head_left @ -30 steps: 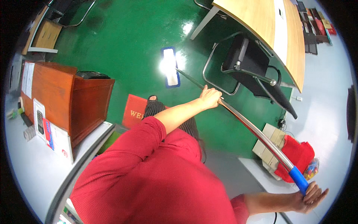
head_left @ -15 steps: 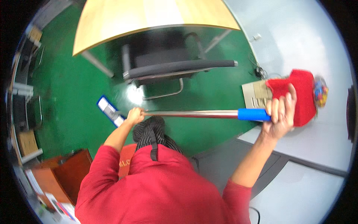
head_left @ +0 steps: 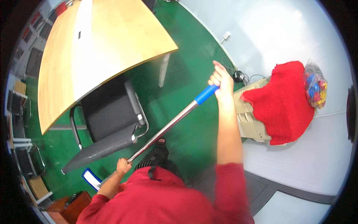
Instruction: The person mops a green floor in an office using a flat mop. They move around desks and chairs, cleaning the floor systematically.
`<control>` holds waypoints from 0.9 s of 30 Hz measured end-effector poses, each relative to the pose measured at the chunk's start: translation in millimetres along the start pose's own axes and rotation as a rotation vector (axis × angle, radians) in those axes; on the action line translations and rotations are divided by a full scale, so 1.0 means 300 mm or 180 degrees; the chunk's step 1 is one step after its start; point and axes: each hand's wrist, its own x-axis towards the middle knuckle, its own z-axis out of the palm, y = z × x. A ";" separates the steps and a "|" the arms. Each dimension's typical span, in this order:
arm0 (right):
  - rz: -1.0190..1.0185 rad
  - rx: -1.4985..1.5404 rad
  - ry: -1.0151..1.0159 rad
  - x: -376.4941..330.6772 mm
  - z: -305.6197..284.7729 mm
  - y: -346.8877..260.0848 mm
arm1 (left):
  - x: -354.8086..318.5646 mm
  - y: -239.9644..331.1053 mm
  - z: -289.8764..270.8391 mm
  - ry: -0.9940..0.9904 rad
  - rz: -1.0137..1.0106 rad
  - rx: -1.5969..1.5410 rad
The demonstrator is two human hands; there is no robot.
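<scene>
Mop pole [head_left: 164,131] slants lower-left from right hand [head_left: 223,80], curled round blue grip [head_left: 206,95], to left hand [head_left: 122,166], clasping pole nearer flat mop head [head_left: 91,179].

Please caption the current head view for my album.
A flat mop held near a black chair, left hand on its metal pole, right hand on its blue grip.

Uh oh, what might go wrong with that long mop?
The metal pole, held by the left hand and right hand, appears close to the black chair, so it might knock it. Toes show uncovered near the chair and might get bumped. The blue grip could hit the beige box, though its distance is hard to tell.
</scene>
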 end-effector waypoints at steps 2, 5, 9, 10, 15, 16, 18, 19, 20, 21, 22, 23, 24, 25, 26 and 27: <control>0.0142 0.0035 -0.0041 0.171 -0.034 -0.037 | 0.040 0.036 0.101 0.0457 0.0168 0.0624; 0.0501 0.0042 -0.0009 0.369 -0.196 -0.018 | 0.052 0.257 0.174 0.0119 -0.0329 -0.0153; 0.0830 -0.0147 -0.0219 0.702 -0.327 -0.079 | 0.195 0.564 0.285 0.0242 -0.0669 -0.0490; 0.0909 -0.0220 -0.0245 0.740 -0.388 -0.060 | 0.194 0.640 0.293 0.0000 -0.0856 -0.0410; 0.1152 -0.0458 -0.0611 1.136 -0.476 -0.254 | 0.372 1.028 0.439 0.0241 -0.0887 -0.0598; 0.1160 -0.0520 -0.0600 1.191 -0.501 -0.273 | 0.405 1.180 0.367 0.0266 -0.1166 -0.0618; 0.1262 -0.0438 -0.0676 1.389 -0.504 -0.321 | 0.465 1.346 0.340 0.0207 -0.1168 -0.0716; 0.1280 -0.0407 -0.0708 1.455 -0.511 -0.314 | 0.498 1.408 0.330 0.0274 -0.1271 -0.0800; 0.1252 -0.0394 -0.0803 1.559 -0.489 -0.336 | 0.575 1.498 0.310 0.0404 -0.1347 -0.0927; 0.1229 -0.0475 -0.0887 1.663 -0.465 -0.363 | 0.668 1.549 0.337 0.0631 -0.1297 -0.0902; 0.1292 -0.0463 -0.0973 1.754 -0.457 -0.359 | 0.717 1.618 0.326 0.0629 -0.1405 -0.0972; 0.1356 -0.0451 -0.1051 1.846 -0.448 -0.353 | 0.764 1.690 0.303 0.0620 -0.1510 -0.1038; 0.1420 -0.0438 -0.1120 1.940 -0.439 -0.344 | 0.819 1.754 0.285 0.0605 -0.1612 -0.1101; 0.1431 -0.0408 -0.1181 2.036 -0.405 -0.354 | 0.890 1.806 0.267 0.0603 -0.1637 -0.1294; 0.1410 -0.0399 -0.1229 2.141 -0.364 -0.369 | 0.988 1.859 0.241 0.0750 -0.1696 -0.1277; 0.1385 -0.0388 -0.1277 2.248 -0.318 -0.388 | 1.098 1.910 0.213 0.0899 -0.1751 -0.1260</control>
